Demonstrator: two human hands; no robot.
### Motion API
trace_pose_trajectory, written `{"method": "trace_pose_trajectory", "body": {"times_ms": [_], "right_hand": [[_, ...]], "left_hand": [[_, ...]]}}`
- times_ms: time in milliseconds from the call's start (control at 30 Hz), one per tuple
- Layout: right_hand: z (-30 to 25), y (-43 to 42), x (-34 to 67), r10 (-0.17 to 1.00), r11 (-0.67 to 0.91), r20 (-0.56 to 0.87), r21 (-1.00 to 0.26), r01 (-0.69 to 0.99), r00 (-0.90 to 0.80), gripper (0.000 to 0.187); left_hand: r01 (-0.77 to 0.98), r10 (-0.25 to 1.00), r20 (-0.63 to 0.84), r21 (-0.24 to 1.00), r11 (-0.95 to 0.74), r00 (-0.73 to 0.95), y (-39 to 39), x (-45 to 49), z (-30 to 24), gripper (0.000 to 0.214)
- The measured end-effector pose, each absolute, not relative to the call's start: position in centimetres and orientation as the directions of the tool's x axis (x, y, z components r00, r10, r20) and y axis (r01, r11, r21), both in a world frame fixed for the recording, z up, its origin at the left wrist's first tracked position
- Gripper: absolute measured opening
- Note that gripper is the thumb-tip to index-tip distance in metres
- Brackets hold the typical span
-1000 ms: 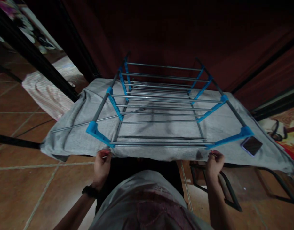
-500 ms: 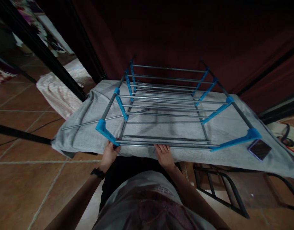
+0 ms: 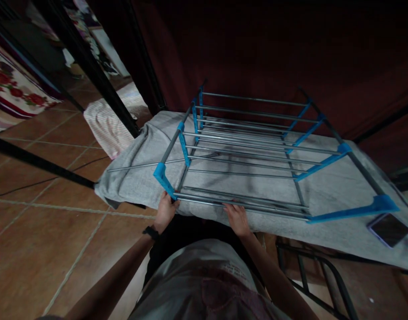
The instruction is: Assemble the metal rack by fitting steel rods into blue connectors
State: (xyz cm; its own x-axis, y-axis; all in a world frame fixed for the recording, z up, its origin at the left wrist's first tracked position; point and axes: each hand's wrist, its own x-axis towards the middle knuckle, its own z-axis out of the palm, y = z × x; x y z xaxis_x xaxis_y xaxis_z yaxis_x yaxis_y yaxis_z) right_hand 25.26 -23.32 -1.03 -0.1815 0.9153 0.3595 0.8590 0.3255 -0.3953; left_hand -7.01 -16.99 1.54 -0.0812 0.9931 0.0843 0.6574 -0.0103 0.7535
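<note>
A rack [image 3: 253, 146] of grey metal rods and blue plastic connectors lies on a grey cloth [image 3: 333, 191] spread over a table. My left hand [image 3: 166, 210] is at the rack's near-left blue corner piece, its fingers curled around the frame there. My right hand [image 3: 236, 217] rests flat on the nearest rods, a little left of the middle, fingers stretched out. One loose rod [image 3: 140, 166] lies on the cloth to the left of the rack.
A dark phone [image 3: 388, 229] lies on the cloth at the near right corner. A black metal frame [image 3: 320, 275] stands on the tiled floor [image 3: 40, 231] under the table. Black poles and a striped cloth [image 3: 107, 126] are at the left, a dark red curtain behind.
My right hand has moved left from the rack's near-right end to its middle rods. My left hand has gone up onto the near-left corner. The view has swung left.
</note>
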Motion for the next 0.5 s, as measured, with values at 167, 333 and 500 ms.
{"method": "trace_pose_trajectory", "body": {"times_ms": [167, 333, 500], "right_hand": [[-1.13, -23.49, 25.26, 0.923, 0.310, 0.347, -0.414, 0.856, -0.166, 0.031], [-0.96, -23.58, 25.33, 0.929, 0.307, 0.327, -0.423, 0.852, -0.172, 0.031], [-0.76, -23.50, 25.30, 0.923, 0.318, 0.345, -0.439, 0.841, -0.169, 0.032]], "left_hand": [[0.651, 0.994, 0.078, 0.759, -0.009, -0.077, -17.05, -6.85, 1.64, 0.023], [0.662, 0.994, 0.079, 0.750, -0.012, -0.071, -17.03, -6.49, 1.93, 0.021], [0.690, 0.992, 0.093, 0.724, -0.009, -0.084, -17.05, -6.26, 1.86, 0.018]]}}
